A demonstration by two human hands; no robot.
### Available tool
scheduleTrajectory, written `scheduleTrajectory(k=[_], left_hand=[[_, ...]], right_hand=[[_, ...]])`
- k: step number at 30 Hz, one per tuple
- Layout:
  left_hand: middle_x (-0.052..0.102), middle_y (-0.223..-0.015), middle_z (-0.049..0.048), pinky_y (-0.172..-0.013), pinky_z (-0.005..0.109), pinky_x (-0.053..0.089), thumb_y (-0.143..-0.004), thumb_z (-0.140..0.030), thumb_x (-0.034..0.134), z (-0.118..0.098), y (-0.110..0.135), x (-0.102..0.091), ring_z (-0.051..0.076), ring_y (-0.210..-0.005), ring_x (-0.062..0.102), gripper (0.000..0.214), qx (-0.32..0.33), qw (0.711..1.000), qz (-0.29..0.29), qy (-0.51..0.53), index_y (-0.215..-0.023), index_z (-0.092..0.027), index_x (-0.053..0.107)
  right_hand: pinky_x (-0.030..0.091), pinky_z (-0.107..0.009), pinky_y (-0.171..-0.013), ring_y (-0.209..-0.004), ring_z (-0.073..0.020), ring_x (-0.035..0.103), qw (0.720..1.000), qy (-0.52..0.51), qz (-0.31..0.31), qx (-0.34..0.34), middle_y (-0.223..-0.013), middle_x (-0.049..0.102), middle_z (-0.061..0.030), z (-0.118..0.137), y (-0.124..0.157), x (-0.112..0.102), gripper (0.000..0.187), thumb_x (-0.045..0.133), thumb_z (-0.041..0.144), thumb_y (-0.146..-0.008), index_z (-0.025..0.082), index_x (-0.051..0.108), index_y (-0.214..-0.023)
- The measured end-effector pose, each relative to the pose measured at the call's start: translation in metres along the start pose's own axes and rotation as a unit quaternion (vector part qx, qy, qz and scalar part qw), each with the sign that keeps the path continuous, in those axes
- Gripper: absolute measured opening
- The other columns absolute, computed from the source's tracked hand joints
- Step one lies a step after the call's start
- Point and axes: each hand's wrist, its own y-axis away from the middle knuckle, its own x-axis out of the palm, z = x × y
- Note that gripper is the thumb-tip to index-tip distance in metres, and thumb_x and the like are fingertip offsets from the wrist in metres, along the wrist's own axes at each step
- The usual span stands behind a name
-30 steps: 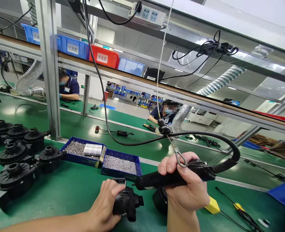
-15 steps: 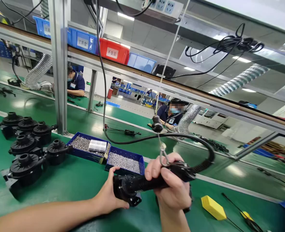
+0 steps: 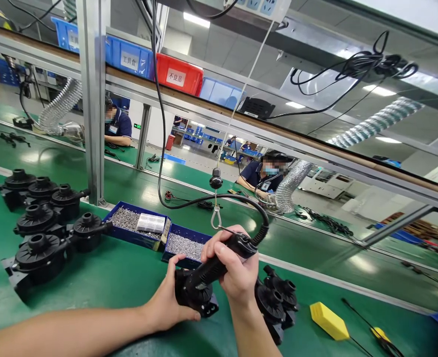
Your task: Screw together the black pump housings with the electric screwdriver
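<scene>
My left hand is wrapped round the side of a black blower housing, keeping it on the green bench. In my right hand is a black electric screwdriver, tilted, its lower end over the top of that housing. The tool hides the contact point, so bit and screw do not show. A wire hook on a hanging cord links to the screwdriver's upper end, where a black cable also runs out.
Several black blower housings stand at the left, more right of my forearm. Behind my hands are two blue trays of screws. A yellow-handled tool lies at right. A metal post rises behind; co-workers sit beyond.
My right hand has swung the screwdriver left and more upright over the housing, uncovering housings at the right. The hook and cord have moved left with it. My left hand stays on the housing.
</scene>
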Motion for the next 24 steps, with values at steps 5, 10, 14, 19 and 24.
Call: scheduleTrajectory(k=[5, 10, 14, 19, 24], left_hand=[[0.065, -0.123, 0.0074, -0.11, 0.058, 0.049, -0.058, -0.046, 0.109, 0.0059, -0.0012, -0.0009, 0.033, -0.114, 0.067, 0.14, 0.001, 1.0, 0.001, 0.009, -0.162, -0.033, 0.016], [0.066, -0.126, 0.0091, -0.11, 0.059, 0.049, -0.059, -0.046, 0.108, 0.0068, -0.0019, -0.0003, 0.034, -0.115, 0.068, 0.141, 0.005, 1.0, 0.006, 0.016, -0.163, -0.033, 0.014], [0.066, -0.123, 0.0083, -0.107, 0.058, 0.051, -0.059, -0.046, 0.108, 0.0044, -0.0019, 0.0006, 0.034, -0.112, 0.068, 0.141, 0.001, 1.0, 0.007, 0.011, -0.164, -0.033, 0.015], [0.066, -0.117, 0.0058, -0.102, 0.053, 0.054, -0.059, -0.046, 0.108, 0.0037, -0.0014, 0.0009, 0.031, -0.106, 0.069, 0.137, 0.003, 1.0, 0.004, 0.006, -0.161, -0.032, 0.018], [0.066, -0.118, 0.0056, -0.106, 0.056, 0.051, -0.06, -0.046, 0.108, 0.0063, -0.001, 0.0002, 0.032, -0.109, 0.068, 0.135, 0.01, 1.0, 0.003, -0.001, -0.161, -0.032, 0.02]], right_hand=[[0.06, -0.033, -0.059, -0.058, -0.0188, 0.07, 1.0, -0.003, 0.016, -0.008, -0.072, 0.07, 0.0035, 0.0, -0.0033, 0.0032, 0.018, 0.08, 0.025, -0.096, 0.024, 0.062, -0.097], [0.06, -0.032, -0.06, -0.057, -0.0178, 0.07, 1.0, -0.003, 0.018, 0.008, -0.071, 0.07, 0.0043, 0.0015, -0.0037, 0.005, 0.019, 0.081, 0.025, -0.096, 0.024, 0.063, -0.097], [0.059, -0.033, -0.058, -0.055, -0.0184, 0.069, 1.0, 0.006, 0.011, 0.007, -0.07, 0.07, 0.0041, 0.0012, -0.0026, 0.005, 0.021, 0.082, 0.027, -0.094, 0.024, 0.062, -0.096], [0.058, -0.032, -0.059, -0.057, -0.0186, 0.069, 1.0, 0.015, 0.02, 0.002, -0.071, 0.07, 0.0035, 0.0006, -0.0038, 0.0029, 0.02, 0.081, 0.029, -0.095, 0.024, 0.062, -0.097], [0.058, -0.033, -0.059, -0.058, -0.0185, 0.069, 0.999, 0.011, 0.035, 0.019, -0.073, 0.069, 0.0035, 0.0019, -0.0048, 0.0018, 0.021, 0.081, 0.029, -0.096, 0.024, 0.061, -0.098]])
